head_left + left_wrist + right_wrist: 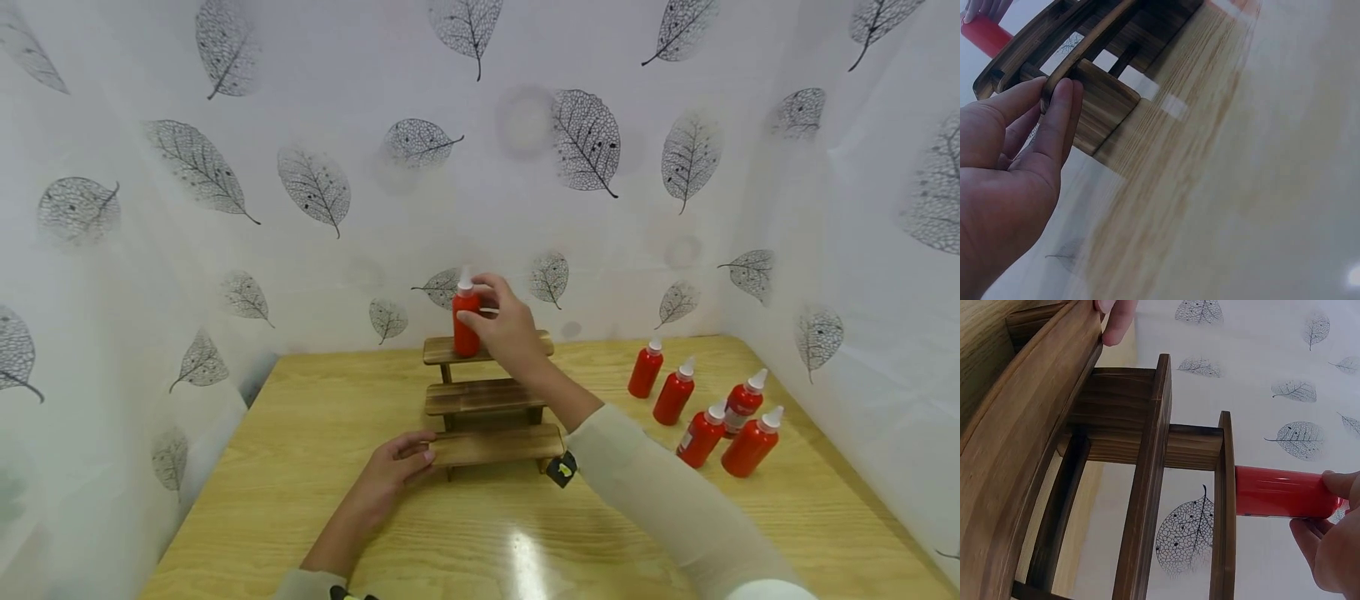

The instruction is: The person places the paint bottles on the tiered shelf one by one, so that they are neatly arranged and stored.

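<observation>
A three-tier wooden step rack (491, 398) of dark-edged planks stands on the table. My right hand (512, 333) pinches a red squeeze bottle (465, 327) near its shoulder, below the white pointed nozzle. The bottle is upright at the left end of the rack's top tier, and in the right wrist view the base of the bottle (1277, 491) meets that plank. Down at the lowest tier, my left hand (392, 468) grips the left end of the plank; thumb and fingers of this hand (1019, 165) pinch its edge in the left wrist view.
Several more red bottles with white nozzles (673, 397) stand in a loose group at the right of the table (330, 425). A small black tag (562, 469) hangs by the rack's lower right corner. White leaf-printed curtains (465, 200) enclose the back and sides.
</observation>
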### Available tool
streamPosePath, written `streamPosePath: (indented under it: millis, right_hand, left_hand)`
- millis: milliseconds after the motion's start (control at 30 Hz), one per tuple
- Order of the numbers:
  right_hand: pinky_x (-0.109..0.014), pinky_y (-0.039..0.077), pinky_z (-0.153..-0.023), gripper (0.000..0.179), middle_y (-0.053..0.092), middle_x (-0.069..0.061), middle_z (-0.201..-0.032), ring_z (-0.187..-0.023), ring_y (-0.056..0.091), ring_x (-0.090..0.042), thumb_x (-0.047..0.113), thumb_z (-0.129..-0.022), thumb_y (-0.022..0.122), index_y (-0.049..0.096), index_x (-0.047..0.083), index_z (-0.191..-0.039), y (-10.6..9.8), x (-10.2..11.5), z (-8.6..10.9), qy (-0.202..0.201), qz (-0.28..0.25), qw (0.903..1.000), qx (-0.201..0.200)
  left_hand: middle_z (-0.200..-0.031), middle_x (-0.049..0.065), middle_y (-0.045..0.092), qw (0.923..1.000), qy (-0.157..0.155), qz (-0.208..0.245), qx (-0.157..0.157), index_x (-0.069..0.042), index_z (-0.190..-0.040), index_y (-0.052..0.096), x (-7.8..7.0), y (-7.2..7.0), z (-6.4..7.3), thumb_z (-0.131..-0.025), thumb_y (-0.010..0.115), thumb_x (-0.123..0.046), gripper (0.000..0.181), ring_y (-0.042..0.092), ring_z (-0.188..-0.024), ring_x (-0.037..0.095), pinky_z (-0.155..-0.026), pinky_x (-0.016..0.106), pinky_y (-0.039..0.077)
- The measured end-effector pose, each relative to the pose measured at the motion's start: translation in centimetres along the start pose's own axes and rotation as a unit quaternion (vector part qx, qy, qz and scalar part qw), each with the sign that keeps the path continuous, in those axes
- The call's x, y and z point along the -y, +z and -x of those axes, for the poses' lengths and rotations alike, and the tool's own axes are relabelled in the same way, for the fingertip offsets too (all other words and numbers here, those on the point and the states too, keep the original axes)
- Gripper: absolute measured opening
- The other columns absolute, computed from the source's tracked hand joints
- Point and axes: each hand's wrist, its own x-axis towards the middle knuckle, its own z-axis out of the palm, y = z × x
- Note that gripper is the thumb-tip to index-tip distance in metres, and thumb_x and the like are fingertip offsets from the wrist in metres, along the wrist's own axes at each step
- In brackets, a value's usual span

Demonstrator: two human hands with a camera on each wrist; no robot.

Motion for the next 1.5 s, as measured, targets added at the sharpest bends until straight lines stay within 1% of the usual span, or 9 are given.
streamPosePath:
  millis: [233,433,633,800,933,1033,1233,1333,1500]
  right_hand:
    - [-0.041,0.06,-0.098,0.049,0.067,-0.01,-0.127,-0.112,0.068,-0.028,0.015,-0.094,0.074,0.052,0.015,-0.138,0.6,-0.3,-0.3,0.001,0.008,1.0,-0.004]
    - [-0.043,0.059,-0.098,0.053,0.065,-0.009,-0.129,-0.114,0.067,-0.029,0.019,-0.095,0.073,0.049,0.015,-0.142,0.9,-0.4,-0.3,0.003,0.035,0.9994,0.0]
    - [-0.045,0.054,-0.106,0.057,0.063,-0.009,-0.133,-0.122,0.061,-0.027,0.027,-0.095,0.073,0.049,0.014,-0.145,0.0,-0.3,0.0,-0.002,0.051,0.9987,0.006]
    - [-0.046,0.049,-0.112,0.057,0.058,-0.007,-0.139,-0.127,0.056,-0.026,0.033,-0.097,0.07,0.049,0.012,-0.146,-1.8,0.2,1.1,-0.003,0.055,0.9984,0.012]
    - [-0.043,0.053,-0.107,0.059,0.057,-0.004,-0.141,-0.13,0.053,-0.023,0.039,-0.096,0.069,0.049,0.017,-0.147,-3.6,0.3,2.4,0.008,0.082,0.9966,0.009]
    - [-0.045,0.053,-0.106,0.06,0.056,-0.002,-0.143,-0.133,0.05,-0.023,0.043,-0.095,0.07,0.049,0.02,-0.147,-5.0,0.1,3.5,0.013,0.093,0.9956,0.003]
    - [-0.049,0.044,-0.115,0.06,0.055,-0.002,-0.143,-0.134,0.049,-0.024,0.04,-0.095,0.071,0.05,0.019,-0.147,-8.0,-0.5,6.4,0.016,0.111,0.9935,-0.021]
    - [-0.051,0.043,-0.115,0.06,0.055,-0.004,-0.143,-0.134,0.049,-0.026,0.04,-0.095,0.071,0.051,0.017,-0.146,-9.5,-1.0,8.0,0.013,0.133,0.9904,-0.033]
    - [-0.059,0.042,-0.113,0.06,0.054,-0.007,-0.145,-0.136,0.047,-0.031,0.04,-0.095,0.07,0.051,0.014,-0.146,-12.1,-1.6,10.8,0.029,0.159,0.9855,-0.05]
  left_hand:
    - [-0.116,0.006,0.059,1.0,-0.003,-0.006,0.001,0.009,-0.14,0.048,0.0,0.1,-0.1,-0.097,0.066,-0.009,0.05,0.063,-0.104,0.014,-0.099,0.029,0.058]
    - [-0.117,0.006,0.059,1.0,-0.005,-0.007,0.001,0.008,-0.14,0.048,-0.1,0.2,0.0,-0.098,0.065,-0.008,0.048,0.063,-0.105,0.015,-0.1,0.028,0.058]
    - [-0.118,0.007,0.057,1.0,-0.006,-0.005,0.004,0.009,-0.14,0.047,-0.1,0.3,0.0,-0.098,0.065,-0.007,0.048,0.062,-0.107,0.015,-0.101,0.029,0.057]
    - [-0.121,0.008,0.056,0.9999,-0.003,-0.009,0.012,0.009,-0.141,0.046,-0.2,0.2,0.1,-0.099,0.064,-0.01,0.05,0.06,-0.109,0.016,-0.102,0.029,0.056]
    - [-0.122,0.009,0.054,0.9999,-0.004,-0.01,0.013,0.009,-0.142,0.045,-0.1,0.1,0.0,-0.099,0.064,-0.009,0.051,0.06,-0.11,0.016,-0.102,0.029,0.056]
    - [-0.121,0.009,0.055,0.9999,-0.006,-0.008,0.012,0.009,-0.142,0.045,0.0,0.0,-0.1,-0.098,0.064,-0.009,0.051,0.061,-0.109,0.016,-0.103,0.03,0.056]
    - [-0.12,0.007,0.056,0.9999,-0.004,-0.002,0.009,0.009,-0.141,0.046,0.3,0.0,-0.2,-0.098,0.064,-0.008,0.05,0.061,-0.108,0.015,-0.102,0.031,0.056]
    - [-0.119,0.007,0.056,1.0,-0.004,0.001,0.007,0.009,-0.141,0.046,0.4,0.0,-0.3,-0.098,0.064,-0.008,0.049,0.061,-0.106,0.015,-0.102,0.031,0.057]
    - [-0.118,0.006,0.056,1.0,-0.004,0.001,0.009,0.009,-0.141,0.047,0.3,0.0,-0.3,-0.099,0.064,-0.009,0.049,0.061,-0.106,0.014,-0.102,0.031,0.056]
